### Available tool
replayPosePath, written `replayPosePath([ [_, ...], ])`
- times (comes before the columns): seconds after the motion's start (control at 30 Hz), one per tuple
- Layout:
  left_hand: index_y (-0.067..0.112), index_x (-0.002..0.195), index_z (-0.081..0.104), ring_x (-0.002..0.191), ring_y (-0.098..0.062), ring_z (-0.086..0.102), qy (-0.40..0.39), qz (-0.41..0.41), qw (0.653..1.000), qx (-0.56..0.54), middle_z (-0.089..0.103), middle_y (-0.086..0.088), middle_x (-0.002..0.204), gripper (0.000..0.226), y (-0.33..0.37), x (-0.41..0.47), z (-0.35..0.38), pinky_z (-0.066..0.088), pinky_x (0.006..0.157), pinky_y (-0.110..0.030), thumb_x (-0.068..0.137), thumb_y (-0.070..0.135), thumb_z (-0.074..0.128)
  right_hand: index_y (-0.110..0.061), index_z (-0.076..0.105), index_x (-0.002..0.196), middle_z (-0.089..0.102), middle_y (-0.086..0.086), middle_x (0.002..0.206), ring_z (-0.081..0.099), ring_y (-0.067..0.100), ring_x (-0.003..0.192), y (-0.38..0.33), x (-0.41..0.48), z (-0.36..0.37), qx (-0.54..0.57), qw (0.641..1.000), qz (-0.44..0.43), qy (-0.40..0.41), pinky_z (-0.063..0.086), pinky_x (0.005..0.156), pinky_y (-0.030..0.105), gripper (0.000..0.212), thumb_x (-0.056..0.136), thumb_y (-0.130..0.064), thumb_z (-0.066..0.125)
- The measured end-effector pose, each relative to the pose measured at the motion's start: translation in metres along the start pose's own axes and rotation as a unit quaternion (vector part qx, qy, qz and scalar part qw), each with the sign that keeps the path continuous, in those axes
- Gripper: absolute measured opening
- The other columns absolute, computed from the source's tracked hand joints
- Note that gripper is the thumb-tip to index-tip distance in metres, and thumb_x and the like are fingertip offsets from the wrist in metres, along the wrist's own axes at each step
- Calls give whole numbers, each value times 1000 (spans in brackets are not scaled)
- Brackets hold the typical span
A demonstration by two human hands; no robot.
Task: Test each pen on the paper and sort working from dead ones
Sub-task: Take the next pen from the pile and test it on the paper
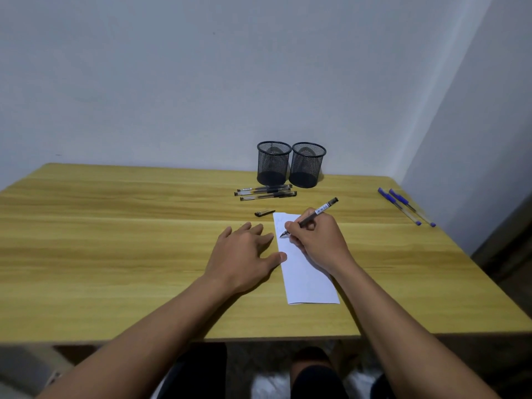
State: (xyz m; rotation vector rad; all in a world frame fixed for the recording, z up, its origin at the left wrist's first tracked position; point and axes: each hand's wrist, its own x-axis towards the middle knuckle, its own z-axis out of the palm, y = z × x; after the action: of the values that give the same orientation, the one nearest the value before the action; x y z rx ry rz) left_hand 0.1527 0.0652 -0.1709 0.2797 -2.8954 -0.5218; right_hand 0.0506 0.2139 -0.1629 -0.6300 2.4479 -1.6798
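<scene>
My right hand (pixel 318 239) grips a black pen (pixel 322 210) with its tip touching the upper part of a narrow white paper (pixel 305 280). Faint marks show near the paper's top. My left hand (pixel 244 254) lies flat on the table with its thumb on the paper's left edge. The pen's black cap (pixel 264 213) lies just beyond the paper. Three black pens (pixel 266 192) lie side by side in front of two black mesh pen cups (pixel 273 162) (pixel 307 165) at the back. Two blue pens (pixel 407 206) lie at the far right.
The wooden table (pixel 115 240) stands against a white wall, with a second wall close on the right. The table's front edge runs just above my knees. Both mesh cups look to hold nothing.
</scene>
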Motion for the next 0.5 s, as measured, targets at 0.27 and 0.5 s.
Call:
replayPosePath([
  [0.27,33,141,52,149,-16,25,-5,-6,1000,-3,37,4,157,69,-2,0,2,18,122,-49,86,73,47,-9,63,78,71,5,63,64,11,53,2,-1,0,-21,1000,0,-5,50,56,30,18,91,-18,71],
  [0.5,32,141,53,149,-15,24,-5,-5,1000,-8,37,5,157,69,-4,1,3,17,122,-47,85,73,47,-12,61,78,68,5,59,61,15,50,6,1,1,-35,999,3,21,50,55,36,17,90,-20,70],
])
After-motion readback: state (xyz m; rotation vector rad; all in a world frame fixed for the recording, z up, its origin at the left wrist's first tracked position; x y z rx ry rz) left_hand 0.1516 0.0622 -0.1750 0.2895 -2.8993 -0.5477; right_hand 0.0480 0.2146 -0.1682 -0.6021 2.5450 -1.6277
